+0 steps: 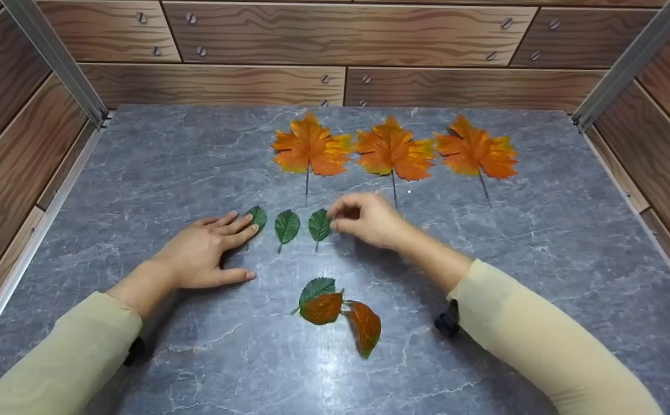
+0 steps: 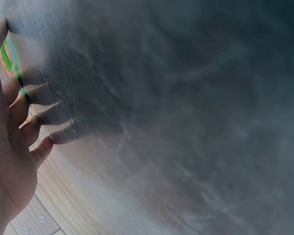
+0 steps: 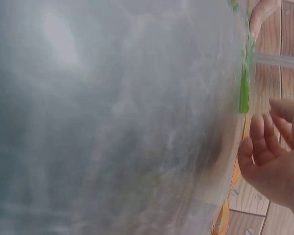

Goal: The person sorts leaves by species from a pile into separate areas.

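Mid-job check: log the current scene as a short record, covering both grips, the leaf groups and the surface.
Left grip: fingers spread, fingertips on the left green leaf
Right grip: fingers curled at the edge of the right green leaf; whether pinching it, unclear
Between them: middle green leaf
Far row: three orange maple leaves, stems toward the person
Near group: green leaf partly covered by a reddish-brown leaf; second reddish-brown leaf beside them
Surface: grey marbled tabletop

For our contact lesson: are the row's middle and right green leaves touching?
Apart: the head view shows marbled tabletop between the middle green leaf and right green leaf.
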Action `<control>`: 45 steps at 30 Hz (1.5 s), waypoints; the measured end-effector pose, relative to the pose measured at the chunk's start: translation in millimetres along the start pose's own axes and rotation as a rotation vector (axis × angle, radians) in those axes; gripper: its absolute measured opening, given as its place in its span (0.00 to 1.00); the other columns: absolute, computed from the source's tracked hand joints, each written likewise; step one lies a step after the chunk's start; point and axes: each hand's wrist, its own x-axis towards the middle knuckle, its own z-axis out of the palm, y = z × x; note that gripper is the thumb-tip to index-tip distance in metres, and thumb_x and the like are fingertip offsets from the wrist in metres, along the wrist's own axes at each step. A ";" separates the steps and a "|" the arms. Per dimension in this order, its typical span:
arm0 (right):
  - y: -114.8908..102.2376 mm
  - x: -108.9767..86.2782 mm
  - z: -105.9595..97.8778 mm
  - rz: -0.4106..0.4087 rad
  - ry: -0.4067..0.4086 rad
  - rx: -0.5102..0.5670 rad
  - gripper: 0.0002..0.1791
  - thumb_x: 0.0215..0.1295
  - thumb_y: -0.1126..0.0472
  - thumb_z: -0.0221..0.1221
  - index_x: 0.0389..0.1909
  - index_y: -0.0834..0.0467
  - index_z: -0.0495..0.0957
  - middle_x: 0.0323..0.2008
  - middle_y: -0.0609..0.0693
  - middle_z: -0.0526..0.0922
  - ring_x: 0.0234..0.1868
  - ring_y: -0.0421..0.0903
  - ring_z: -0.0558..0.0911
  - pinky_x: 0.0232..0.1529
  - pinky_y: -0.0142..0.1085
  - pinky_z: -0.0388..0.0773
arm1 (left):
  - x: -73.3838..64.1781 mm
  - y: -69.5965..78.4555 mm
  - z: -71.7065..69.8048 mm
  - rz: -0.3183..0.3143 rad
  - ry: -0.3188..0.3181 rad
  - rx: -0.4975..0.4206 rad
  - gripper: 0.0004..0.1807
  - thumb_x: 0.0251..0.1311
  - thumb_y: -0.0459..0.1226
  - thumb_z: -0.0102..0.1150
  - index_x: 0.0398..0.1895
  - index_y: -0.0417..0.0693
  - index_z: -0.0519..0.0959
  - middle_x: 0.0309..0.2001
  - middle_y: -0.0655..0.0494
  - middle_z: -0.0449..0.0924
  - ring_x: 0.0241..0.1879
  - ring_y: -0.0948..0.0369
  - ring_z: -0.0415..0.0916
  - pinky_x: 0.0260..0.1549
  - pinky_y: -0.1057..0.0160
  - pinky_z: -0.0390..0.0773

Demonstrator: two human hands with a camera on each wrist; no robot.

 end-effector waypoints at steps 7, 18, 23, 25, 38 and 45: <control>-6.3 -20.1 13.8 -0.095 -0.285 0.092 0.12 0.66 0.67 0.72 0.49 0.64 0.88 0.42 0.54 0.90 0.41 0.43 0.86 0.46 0.35 0.85 | 0.0 0.3 0.2 0.002 0.006 0.003 0.51 0.68 0.72 0.53 0.84 0.52 0.61 0.83 0.49 0.55 0.81 0.44 0.53 0.74 0.35 0.60; -10.5 -33.9 22.2 -0.212 -0.388 -0.146 0.22 0.61 0.59 0.78 0.56 0.52 0.89 0.52 0.48 0.85 0.54 0.49 0.78 0.58 0.42 0.72 | -0.3 1.8 -1.1 0.000 0.015 -0.004 0.51 0.68 0.71 0.55 0.84 0.52 0.62 0.83 0.49 0.56 0.81 0.44 0.54 0.74 0.35 0.60; -13.9 -37.5 25.0 -0.214 -0.384 -0.268 0.24 0.59 0.58 0.78 0.58 0.46 0.88 0.54 0.46 0.82 0.57 0.49 0.74 0.62 0.48 0.65 | -0.9 1.6 -1.0 -0.002 0.014 -0.005 0.51 0.68 0.71 0.55 0.84 0.52 0.62 0.83 0.49 0.56 0.81 0.43 0.54 0.74 0.36 0.60; -14.3 -38.1 25.9 -0.203 -0.383 -0.279 0.22 0.59 0.58 0.77 0.56 0.45 0.88 0.54 0.45 0.81 0.57 0.49 0.73 0.62 0.49 0.65 | -1.2 1.4 -0.8 -0.001 0.015 -0.006 0.51 0.67 0.71 0.55 0.84 0.52 0.62 0.83 0.49 0.56 0.81 0.43 0.54 0.74 0.35 0.60; -4.5 -33.6 25.2 -0.212 -0.352 -0.054 0.06 0.62 0.62 0.75 0.37 0.53 0.87 0.42 0.42 0.84 0.48 0.46 0.74 0.54 0.40 0.68 | -1.8 0.9 -1.8 0.001 0.016 -0.001 0.51 0.67 0.71 0.55 0.84 0.52 0.62 0.83 0.49 0.56 0.81 0.43 0.54 0.74 0.35 0.60; -1.6 -31.7 21.4 -0.073 -0.287 0.293 0.06 0.64 0.72 0.69 0.42 0.67 0.86 0.38 0.50 0.89 0.40 0.42 0.84 0.45 0.32 0.81 | -1.3 1.0 -0.2 0.002 0.018 0.003 0.51 0.67 0.72 0.54 0.84 0.52 0.62 0.83 0.49 0.56 0.81 0.43 0.54 0.74 0.36 0.60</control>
